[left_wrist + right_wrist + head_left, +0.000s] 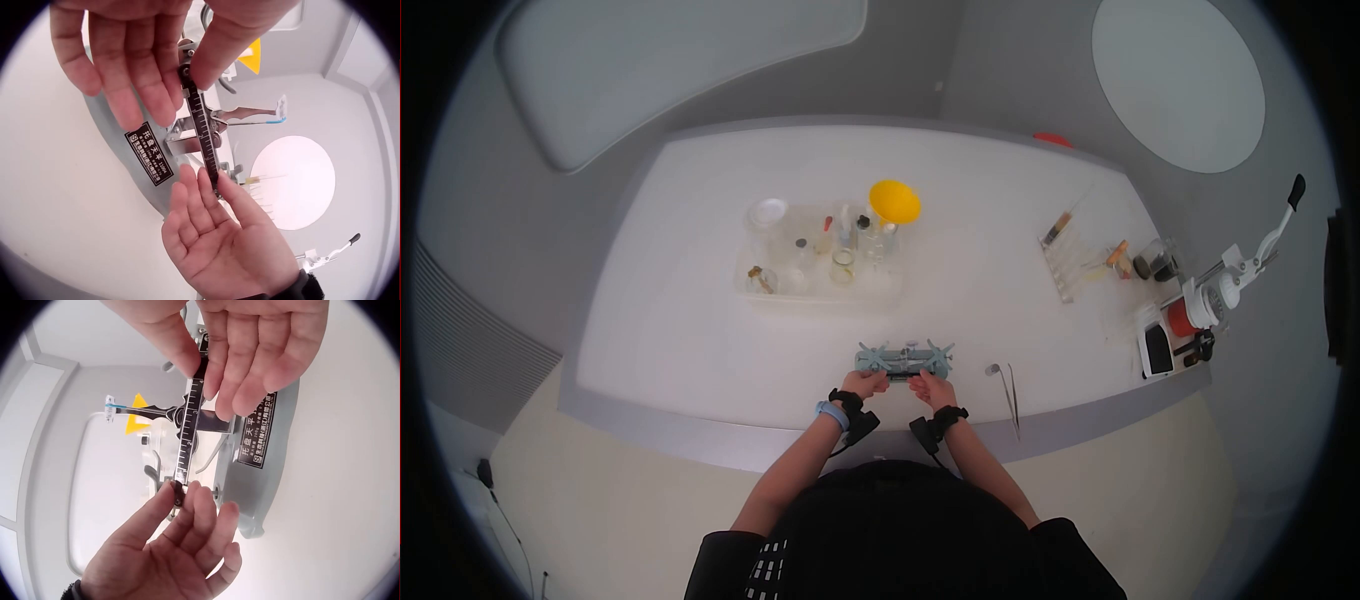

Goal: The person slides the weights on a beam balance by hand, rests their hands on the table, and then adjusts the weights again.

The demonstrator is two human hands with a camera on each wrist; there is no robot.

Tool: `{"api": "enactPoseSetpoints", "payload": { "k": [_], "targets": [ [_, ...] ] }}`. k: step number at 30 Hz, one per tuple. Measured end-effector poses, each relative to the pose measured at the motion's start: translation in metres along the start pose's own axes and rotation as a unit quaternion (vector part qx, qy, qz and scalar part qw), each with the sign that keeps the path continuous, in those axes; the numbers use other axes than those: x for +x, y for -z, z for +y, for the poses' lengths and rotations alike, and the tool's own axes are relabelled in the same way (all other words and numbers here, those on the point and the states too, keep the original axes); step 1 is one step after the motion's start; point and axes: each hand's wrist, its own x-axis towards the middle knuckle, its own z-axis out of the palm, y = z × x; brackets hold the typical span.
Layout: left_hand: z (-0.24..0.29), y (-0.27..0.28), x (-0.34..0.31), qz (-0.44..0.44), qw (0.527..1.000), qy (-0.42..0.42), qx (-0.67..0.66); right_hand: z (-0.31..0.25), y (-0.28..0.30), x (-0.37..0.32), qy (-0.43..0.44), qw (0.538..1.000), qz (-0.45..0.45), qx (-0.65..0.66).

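Note:
A grey-green tray balance (948, 370) stands near the table's front edge, its two cross-shaped pan supports bare. Along its front runs a black graduated beam (203, 134) with white marks. Thumb and fingers of my left hand (866, 384) pinch one end of this beam. At the other end, my right hand (932, 390) has its thumb and fingertips pinching the beam, the other fingers spread loosely. In the right wrist view, a pointer (147, 412) rises from the middle toward a small white scale plate (110, 409). A black label (149, 154) marks the base.
Behind the balance, a clear plastic tray (820, 306) holds several bottles and jars, with a yellow funnel (895, 202) at its corner. Tweezers (1015, 405) lie to the right. Farther right are a test tube rack (1055, 268) and a white lever press (1208, 298).

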Motion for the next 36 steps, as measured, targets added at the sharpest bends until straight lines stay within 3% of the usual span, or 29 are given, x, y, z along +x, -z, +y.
{"api": "enactPoseSetpoints", "payload": {
  "k": [36],
  "targets": [
    [0.007,-0.011,0.003,-0.025,0.998,0.049,-0.017,0.0,0.001,0.001,0.004,0.999,-0.006,-0.032]
  ]
}}
